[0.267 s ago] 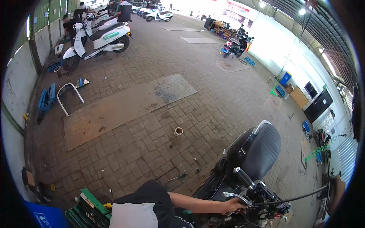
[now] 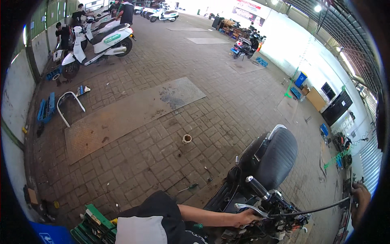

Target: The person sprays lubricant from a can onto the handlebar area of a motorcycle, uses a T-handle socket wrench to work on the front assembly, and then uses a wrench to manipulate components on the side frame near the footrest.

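Note:
A black scooter [image 2: 272, 158] stands at the lower right with its handlebar assembly [image 2: 280, 207] exposed. My left hand [image 2: 243, 217] has closed fingers at the silver brake lever [image 2: 250, 208], below the bar's grip [image 2: 260, 189]. At the far right edge my right hand [image 2: 359, 195] pinches a long black cable [image 2: 313, 210] that runs across from the handlebar. Its fingertips are small and partly dark in the picture. A screwdriver [image 2: 188, 188] lies on the paving left of the scooter.
A green toolbox [image 2: 91, 221] and blue bin [image 2: 46, 232] sit lower left. A metal plate [image 2: 118, 126], bent tube [image 2: 71, 97] and small pot [image 2: 187, 139] lie on the paving. Several people [image 2: 126, 14] stand by white scooters [image 2: 101, 44] at upper left. Coiled green hoses [image 2: 337, 160] hang at right.
The view has shifted slightly, moving the scene a little left in the picture. My right hand has risen and shows more fully on the cable. My left hand stays at the lever.

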Motion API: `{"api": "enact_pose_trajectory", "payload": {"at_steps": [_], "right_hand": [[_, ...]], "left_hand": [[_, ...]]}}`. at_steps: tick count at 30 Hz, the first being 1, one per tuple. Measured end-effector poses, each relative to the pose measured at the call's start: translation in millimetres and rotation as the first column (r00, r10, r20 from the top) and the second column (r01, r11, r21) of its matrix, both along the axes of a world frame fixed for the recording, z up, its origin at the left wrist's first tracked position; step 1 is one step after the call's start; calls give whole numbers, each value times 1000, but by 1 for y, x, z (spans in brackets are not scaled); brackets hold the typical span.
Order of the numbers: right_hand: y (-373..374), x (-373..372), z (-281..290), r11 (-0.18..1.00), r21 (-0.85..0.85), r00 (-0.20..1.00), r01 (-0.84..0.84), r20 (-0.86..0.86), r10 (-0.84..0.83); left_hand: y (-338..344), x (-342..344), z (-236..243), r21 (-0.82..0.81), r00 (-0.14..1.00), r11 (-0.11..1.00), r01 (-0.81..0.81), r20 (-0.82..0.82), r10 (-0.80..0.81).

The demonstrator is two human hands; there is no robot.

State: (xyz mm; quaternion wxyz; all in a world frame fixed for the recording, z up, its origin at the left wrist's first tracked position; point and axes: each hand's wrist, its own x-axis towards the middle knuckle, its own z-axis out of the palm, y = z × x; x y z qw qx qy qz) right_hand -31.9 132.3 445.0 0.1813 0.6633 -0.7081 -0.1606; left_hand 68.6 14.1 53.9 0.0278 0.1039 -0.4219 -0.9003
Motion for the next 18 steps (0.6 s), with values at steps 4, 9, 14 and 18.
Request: {"api": "enact_pose_trajectory", "payload": {"at_steps": [4,9,14,18], "right_hand": [[8,-32,-11,985,-99,988,-141,-78,133],[-15,-11,-24,888,-427,958,167,282,-45],[-3,0,-13,956,-189,971,225,-41,-237],[-12,18,-4,990,3,964,-144,-227,140]], "left_hand": [[2,-1,-4,-43,995,997,-69,-78,66],[0,-3,-8,-72,997,997,-28,-68,24],[0,-4,-5,-62,998,998,9,-64,-13],[-8,-6,-7,-86,996,993,87,3,-87]]}}
